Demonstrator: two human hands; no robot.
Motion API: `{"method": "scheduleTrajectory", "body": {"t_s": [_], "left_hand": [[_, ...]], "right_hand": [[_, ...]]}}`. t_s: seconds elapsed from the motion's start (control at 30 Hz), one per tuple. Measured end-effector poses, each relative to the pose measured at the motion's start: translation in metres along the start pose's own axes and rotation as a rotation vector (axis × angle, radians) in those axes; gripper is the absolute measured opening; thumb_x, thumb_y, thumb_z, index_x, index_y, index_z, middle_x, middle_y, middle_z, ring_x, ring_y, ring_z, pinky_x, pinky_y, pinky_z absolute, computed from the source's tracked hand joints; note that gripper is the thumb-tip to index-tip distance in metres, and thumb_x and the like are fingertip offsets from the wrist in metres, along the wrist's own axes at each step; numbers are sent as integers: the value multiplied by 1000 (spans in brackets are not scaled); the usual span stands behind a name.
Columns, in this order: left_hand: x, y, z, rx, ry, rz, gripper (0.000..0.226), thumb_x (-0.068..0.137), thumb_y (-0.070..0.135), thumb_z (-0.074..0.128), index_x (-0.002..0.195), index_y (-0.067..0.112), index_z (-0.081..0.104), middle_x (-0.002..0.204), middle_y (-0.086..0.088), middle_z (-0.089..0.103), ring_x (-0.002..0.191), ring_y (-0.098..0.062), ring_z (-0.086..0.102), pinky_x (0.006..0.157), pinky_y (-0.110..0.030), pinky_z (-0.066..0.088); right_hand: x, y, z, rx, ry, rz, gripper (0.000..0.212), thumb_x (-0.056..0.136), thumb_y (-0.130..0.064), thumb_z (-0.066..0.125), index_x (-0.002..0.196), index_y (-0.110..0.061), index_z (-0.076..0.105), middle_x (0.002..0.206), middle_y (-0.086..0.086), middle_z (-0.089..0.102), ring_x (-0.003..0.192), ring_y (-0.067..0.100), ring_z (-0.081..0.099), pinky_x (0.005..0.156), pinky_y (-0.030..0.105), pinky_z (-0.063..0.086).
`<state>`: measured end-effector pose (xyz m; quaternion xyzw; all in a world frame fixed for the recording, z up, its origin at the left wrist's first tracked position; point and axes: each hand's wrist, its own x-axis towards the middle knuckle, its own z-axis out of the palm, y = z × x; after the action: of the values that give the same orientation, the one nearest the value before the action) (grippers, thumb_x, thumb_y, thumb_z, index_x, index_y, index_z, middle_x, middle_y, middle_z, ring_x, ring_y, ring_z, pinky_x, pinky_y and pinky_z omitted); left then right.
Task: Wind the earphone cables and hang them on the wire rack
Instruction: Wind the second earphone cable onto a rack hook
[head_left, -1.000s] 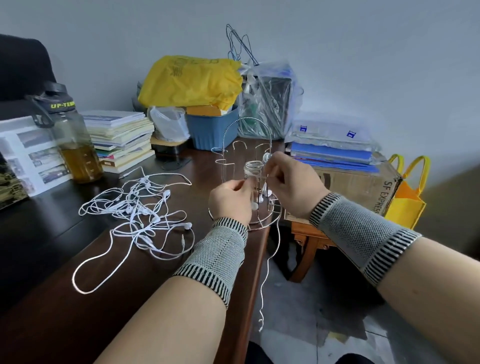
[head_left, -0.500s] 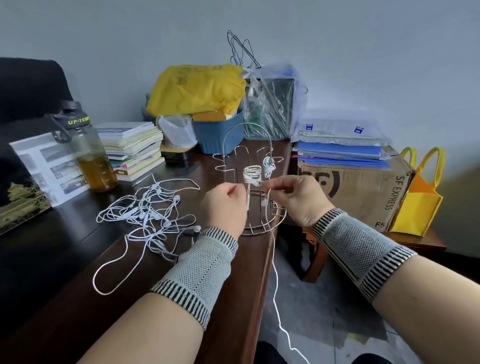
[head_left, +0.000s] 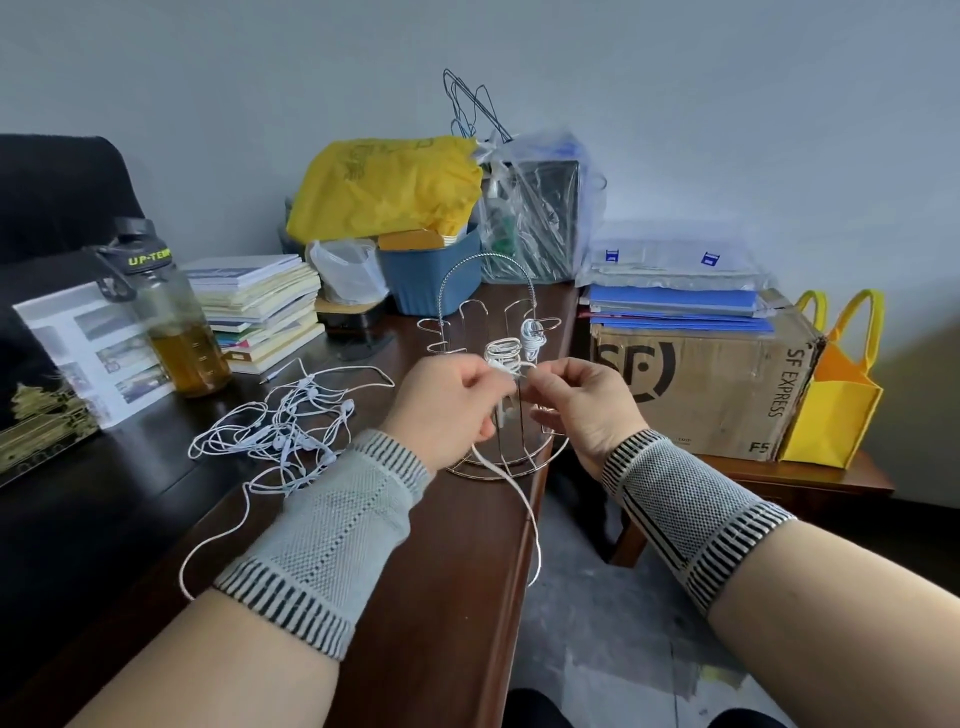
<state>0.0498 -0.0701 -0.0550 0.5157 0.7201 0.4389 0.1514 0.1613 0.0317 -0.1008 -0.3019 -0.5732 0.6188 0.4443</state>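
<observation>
Tangled pile of white earphone cables (head_left: 280, 431) on dark wooden desk (head_left: 441, 571), left of work. Left hand (head_left: 447, 405) pinches half-wound white cable coil (head_left: 503, 353) w/ right hand (head_left: 582, 400), just before chrome wire rack (head_left: 488, 312). Cable looks light, limp, prob. springs loose; grip at coil waist.
</observation>
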Motion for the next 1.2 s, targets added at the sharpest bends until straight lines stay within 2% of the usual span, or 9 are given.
{"method": "scheduleTrajectory", "body": {"t_s": [0.13, 0.2, 0.3, 0.4, 0.57, 0.73, 0.8, 0.97, 1.2], "left_hand": [[21, 12, -15, -23, 182, 77, 27, 91, 32, 61, 77, 13, 72, 49, 6, 53, 48, -13, 49, 57, -33, 50], [32, 13, -14, -8, 255, 43, 30, 93, 32, 58, 78, 11, 73, 56, 4, 59, 49, -15, 49, 53, -29, 43], [41, 14, -13, 335, 307, -8, 42, 97, 34, 49, 73, 5, 70, 65, -6, 67, 57, -20, 58, 49, -28, 44], [40, 18, -13, 628, 293, 29, 47, 97, 30, 44, 56, 9, 50, 54, -5, 49, 52, -19, 46, 43, -27, 27], [34, 16, -17, 879, 278, 156, 36, 98, 33, 40, 74, 13, 57, 60, -2, 48, 61, -22, 49, 46, -26, 28], [19, -6, -21, 750, 364, 283, 29, 99, 34, 44, 85, 24, 67, 54, 8, 52, 53, -15, 47, 47, -26, 24], [15, -18, -19, 647, 392, 372, 22, 96, 30, 52, 85, 25, 70, 56, 8, 57, 55, -19, 53, 53, -27, 37], [6, -41, -14, 550, 291, 451, 16, 78, 15, 67, 64, 18, 61, 87, 7, 72, 78, -18, 67, 74, -28, 52], [5, -40, -10, 588, 53, 468, 28, 70, 13, 66, 50, 18, 47, 104, 8, 71, 126, -14, 47, 91, 2, 12]], "right_hand": [[4, 0, 7, 99, 48, 60, 15, 88, -10, 64, 73, -12, 64, 70, 3, 69, 74, 18, 65, 76, 35, 49], [6, -1, 9, 145, 68, 87, 15, 89, -13, 65, 74, -11, 62, 68, 3, 69, 77, 21, 66, 75, 35, 49], [11, -3, 11, 127, 109, 111, 17, 90, -22, 65, 77, -12, 59, 65, 2, 69, 75, 22, 67, 74, 37, 52], [17, -7, 14, 81, 163, 143, 16, 87, -22, 66, 79, -11, 57, 58, 0, 67, 69, 21, 68, 70, 35, 53], [19, -15, 17, 30, 193, 165, 16, 85, -19, 66, 74, -11, 57, 55, 1, 65, 69, 23, 68, 66, 34, 51], [20, -15, 15, 30, 208, 169, 19, 82, -20, 71, 72, -11, 58, 60, 3, 66, 72, 25, 70, 67, 34, 52], [20, -14, 15, 30, 197, 173, 17, 81, -20, 71, 74, -11, 58, 62, 4, 67, 71, 23, 70, 67, 33, 53], [21, -14, 14, 33, 185, 163, 16, 80, -17, 72, 84, -10, 59, 70, 7, 70, 67, 22, 70, 66, 34, 53], [19, -9, 15, 102, 155, 135, 17, 80, -13, 72, 74, -13, 55, 69, 8, 67, 71, 25, 67, 69, 36, 52]]}}
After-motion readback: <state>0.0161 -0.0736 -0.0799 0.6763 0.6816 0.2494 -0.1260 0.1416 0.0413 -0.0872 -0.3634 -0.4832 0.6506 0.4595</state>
